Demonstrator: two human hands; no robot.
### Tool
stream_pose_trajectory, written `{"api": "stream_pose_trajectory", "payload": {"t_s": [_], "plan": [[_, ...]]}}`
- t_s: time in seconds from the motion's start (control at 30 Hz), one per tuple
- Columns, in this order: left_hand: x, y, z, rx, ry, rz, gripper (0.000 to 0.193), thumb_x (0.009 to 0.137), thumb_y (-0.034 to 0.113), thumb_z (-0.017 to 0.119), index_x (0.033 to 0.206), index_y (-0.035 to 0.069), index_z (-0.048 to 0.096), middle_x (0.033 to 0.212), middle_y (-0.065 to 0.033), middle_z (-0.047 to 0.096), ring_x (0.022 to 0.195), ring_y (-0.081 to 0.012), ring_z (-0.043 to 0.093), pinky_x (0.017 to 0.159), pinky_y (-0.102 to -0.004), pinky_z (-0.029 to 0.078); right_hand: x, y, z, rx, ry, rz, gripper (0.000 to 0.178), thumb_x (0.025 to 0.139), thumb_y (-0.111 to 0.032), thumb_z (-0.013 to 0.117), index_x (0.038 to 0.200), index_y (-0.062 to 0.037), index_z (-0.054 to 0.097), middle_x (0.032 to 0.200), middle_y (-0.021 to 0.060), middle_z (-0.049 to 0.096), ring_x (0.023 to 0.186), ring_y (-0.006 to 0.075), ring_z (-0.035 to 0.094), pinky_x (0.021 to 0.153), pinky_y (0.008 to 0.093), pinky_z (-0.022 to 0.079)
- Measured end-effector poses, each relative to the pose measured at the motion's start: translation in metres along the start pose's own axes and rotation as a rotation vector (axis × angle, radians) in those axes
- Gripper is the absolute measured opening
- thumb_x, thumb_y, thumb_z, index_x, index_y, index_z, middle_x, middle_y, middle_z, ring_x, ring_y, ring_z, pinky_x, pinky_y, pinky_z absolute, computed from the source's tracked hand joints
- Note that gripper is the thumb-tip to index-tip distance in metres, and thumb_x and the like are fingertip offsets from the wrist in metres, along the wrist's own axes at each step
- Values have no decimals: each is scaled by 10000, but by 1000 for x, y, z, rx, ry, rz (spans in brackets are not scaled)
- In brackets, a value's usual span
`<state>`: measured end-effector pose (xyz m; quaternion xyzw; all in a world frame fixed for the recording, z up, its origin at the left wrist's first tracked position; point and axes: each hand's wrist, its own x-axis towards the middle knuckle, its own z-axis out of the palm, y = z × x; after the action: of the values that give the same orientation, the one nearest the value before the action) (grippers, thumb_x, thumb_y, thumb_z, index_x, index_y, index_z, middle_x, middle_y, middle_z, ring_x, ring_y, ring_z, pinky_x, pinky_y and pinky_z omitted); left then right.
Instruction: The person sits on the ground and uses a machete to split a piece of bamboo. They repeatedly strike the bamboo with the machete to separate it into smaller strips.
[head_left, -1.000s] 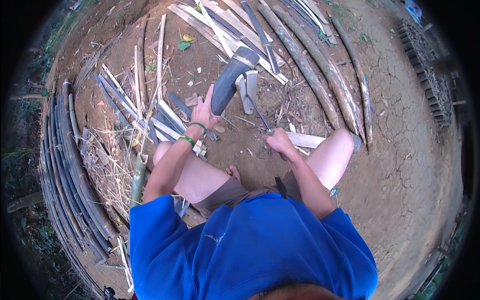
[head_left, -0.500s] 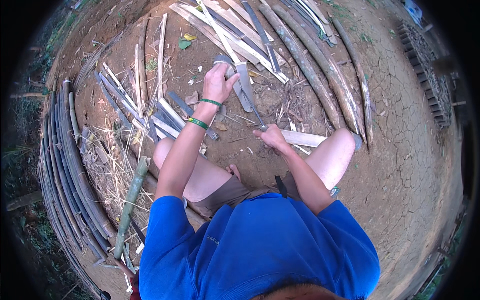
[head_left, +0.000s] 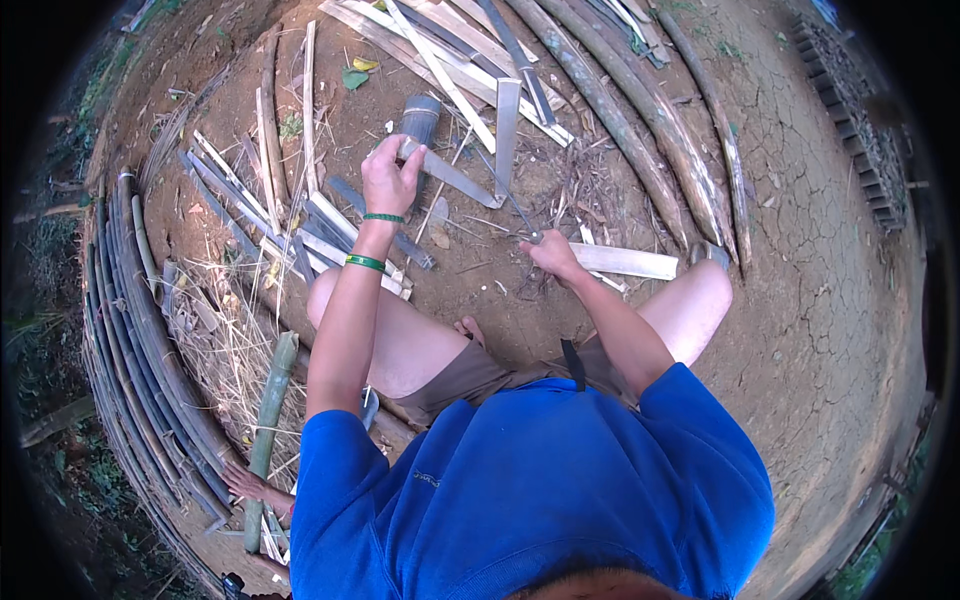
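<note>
My left hand (head_left: 390, 182) is closed on the end of a pale, flat bamboo strip (head_left: 455, 180). That strip slants down to the right and meets the lower end of a second flat bamboo piece (head_left: 507, 130), the two making a V. A thin knife (head_left: 518, 212) has its blade between the two pieces, close to where they meet. Its handle is gripped in my right hand (head_left: 552, 253). Just beyond my left hand is a short, dark bamboo section (head_left: 421, 118). A split pale bamboo piece (head_left: 630, 262) lies beside my right forearm.
Split bamboo strips (head_left: 455, 75) are heaped ahead, with long wooden poles (head_left: 640, 110) to the right. Dark bamboo poles (head_left: 145, 340) are stacked at the left. Another person's hand (head_left: 245, 482) is by a green bamboo pole (head_left: 270, 440) at lower left.
My left hand has moved left with one strip, and the two bamboo pieces now stand wide apart in a V. Another person's hand has come into view by the green pole.
</note>
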<state>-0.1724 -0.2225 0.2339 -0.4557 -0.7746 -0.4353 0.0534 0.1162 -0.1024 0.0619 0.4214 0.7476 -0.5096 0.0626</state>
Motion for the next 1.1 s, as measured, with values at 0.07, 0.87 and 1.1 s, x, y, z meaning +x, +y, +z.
{"api": "stream_pose_trajectory", "payload": {"t_s": [0.07, 0.87, 1.1], "plan": [[11, 0, 8, 1, 14, -11, 218, 901, 157, 800, 1016, -7, 713, 768, -136, 714, 639, -196, 680, 614, -336, 532, 18, 55, 25, -270, 53, -15, 464, 880, -357, 719, 900, 106, 726, 873, 271, 737, 647, 325, 734, 634, 444, 586], [-135, 143, 333, -93, -1067, 141, 658, 967, 374, 696, 1483, 16, 498, 1507, -247, 527, 1400, -397, 507, 1195, -458, 400, -105, -25, -271, 883, 531, -107, 219, 974, -176, 746, 851, -86, 590, 583, -57, 459, 461, 48, 396, 423, 243, 295], [-222, 170, 430, 217, -1053, 148, 479, 941, 213, 643, 1374, 16, 584, 1301, -167, 639, 1285, -325, 581, 1122, -445, 466, -120, -15, -263, 1045, 631, -102, 235, 993, -190, 718, 865, -107, 539, 588, -45, 413, 463, 67, 369, 434, 259, 299]]}}
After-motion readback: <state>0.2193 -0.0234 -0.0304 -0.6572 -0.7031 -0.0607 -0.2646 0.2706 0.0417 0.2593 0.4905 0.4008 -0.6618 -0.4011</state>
